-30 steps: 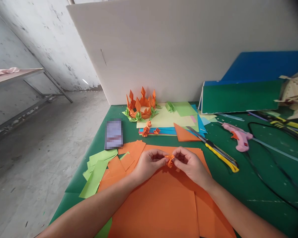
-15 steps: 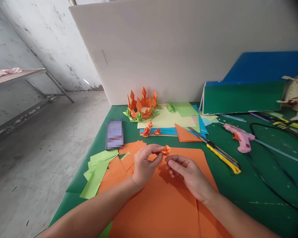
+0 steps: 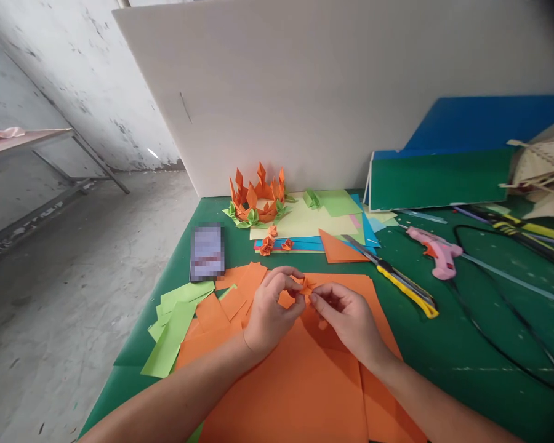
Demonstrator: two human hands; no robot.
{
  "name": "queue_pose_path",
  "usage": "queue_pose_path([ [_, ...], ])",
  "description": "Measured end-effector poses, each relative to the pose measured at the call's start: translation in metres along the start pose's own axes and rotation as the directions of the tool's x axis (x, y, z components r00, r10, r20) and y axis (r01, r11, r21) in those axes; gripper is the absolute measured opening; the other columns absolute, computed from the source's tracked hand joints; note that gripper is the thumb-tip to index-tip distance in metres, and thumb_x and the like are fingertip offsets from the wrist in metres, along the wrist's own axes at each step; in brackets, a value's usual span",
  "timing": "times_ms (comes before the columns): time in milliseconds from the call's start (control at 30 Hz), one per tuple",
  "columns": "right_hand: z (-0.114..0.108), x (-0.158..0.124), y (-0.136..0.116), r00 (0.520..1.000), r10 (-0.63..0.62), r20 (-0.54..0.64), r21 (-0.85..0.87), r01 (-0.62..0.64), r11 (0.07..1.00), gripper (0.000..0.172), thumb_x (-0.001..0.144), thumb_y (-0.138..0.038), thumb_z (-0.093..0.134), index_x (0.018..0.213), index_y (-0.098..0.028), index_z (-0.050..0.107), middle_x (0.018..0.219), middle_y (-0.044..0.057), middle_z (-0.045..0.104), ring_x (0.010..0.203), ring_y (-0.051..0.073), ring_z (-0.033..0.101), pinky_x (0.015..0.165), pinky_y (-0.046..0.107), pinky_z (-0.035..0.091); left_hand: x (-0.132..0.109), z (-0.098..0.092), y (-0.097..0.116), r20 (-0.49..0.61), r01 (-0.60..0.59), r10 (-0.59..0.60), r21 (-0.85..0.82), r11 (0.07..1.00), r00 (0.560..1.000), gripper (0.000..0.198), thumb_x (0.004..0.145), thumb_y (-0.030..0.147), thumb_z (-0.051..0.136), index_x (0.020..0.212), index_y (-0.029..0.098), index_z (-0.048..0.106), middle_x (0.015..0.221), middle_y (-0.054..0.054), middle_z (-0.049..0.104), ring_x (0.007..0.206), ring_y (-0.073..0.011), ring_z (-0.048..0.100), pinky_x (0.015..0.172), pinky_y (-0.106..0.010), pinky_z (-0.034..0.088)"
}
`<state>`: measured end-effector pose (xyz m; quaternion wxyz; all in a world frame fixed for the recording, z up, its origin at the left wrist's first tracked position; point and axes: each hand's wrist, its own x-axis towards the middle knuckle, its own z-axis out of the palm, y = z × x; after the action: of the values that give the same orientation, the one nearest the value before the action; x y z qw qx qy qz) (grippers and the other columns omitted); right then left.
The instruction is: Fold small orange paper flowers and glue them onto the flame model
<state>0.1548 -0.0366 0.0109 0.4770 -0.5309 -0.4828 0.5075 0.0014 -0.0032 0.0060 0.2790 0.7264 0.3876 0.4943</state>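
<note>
A small folded piece of orange paper is held up between my two hands, above large orange sheets. My left hand pinches it from the left with thumb and forefinger. From the right, the thumb and fingertips of my right hand close on its lower edge. Its exact shape is partly covered by my fingertips. Beyond my hands stands an orange folded-paper crown with green leaves around its base. Several little orange paper flowers lie in front of the crown.
Left of the hands lie green paper strips, orange pieces and a phone. To the right are a yellow utility knife and a pink glue gun with a trailing cord. A white board stands behind.
My right hand has moved up to the folded paper, and its fingers now pinch it. My left hand keeps its grip. The whole view has shifted slightly.
</note>
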Motion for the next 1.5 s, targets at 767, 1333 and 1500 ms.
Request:
queue_pose_path([
  [767,-0.026,0.012,0.001,0.467,-0.772,0.430,-0.740,0.673,-0.005,0.012,0.088,-0.007,0.059,0.097,-0.014,0.058,0.080,0.008,0.069,0.075,0.020,0.065,0.070,0.034,0.054,0.001,0.002,-0.004,0.245,0.526,-0.465,-0.401,0.750,0.850,0.026,0.076,0.040,0.074,0.085,0.017,0.067,0.080,-0.003,0.068,0.072,-0.0136,0.064,0.070,-0.026,0.053],
  [1333,-0.026,0.017,0.006,0.652,-0.714,0.256,-0.625,0.675,0.393,0.007,0.091,-0.016,0.056,0.090,-0.022,0.058,0.079,0.003,0.068,0.075,0.017,0.064,0.068,0.030,0.052,-0.003,0.005,-0.005,0.379,0.617,-0.490,-0.417,0.667,0.785,0.042,0.070,0.041,0.079,0.104,0.018,0.070,0.090,-0.005,0.068,0.085,-0.0177,0.061,0.078,-0.030,0.051],
  [1500,-0.024,0.015,0.005,0.664,-0.714,0.221,-0.627,0.658,0.418,0.007,0.090,-0.016,0.057,0.091,-0.022,0.059,0.078,0.003,0.067,0.073,0.017,0.063,0.067,0.030,0.051,-0.003,0.004,-0.007,0.419,0.582,-0.424,-0.395,0.711,0.803,0.033,0.080,0.042,0.069,0.102,0.018,0.070,0.086,-0.005,0.066,0.086,-0.0195,0.060,0.079,-0.031,0.050],
])
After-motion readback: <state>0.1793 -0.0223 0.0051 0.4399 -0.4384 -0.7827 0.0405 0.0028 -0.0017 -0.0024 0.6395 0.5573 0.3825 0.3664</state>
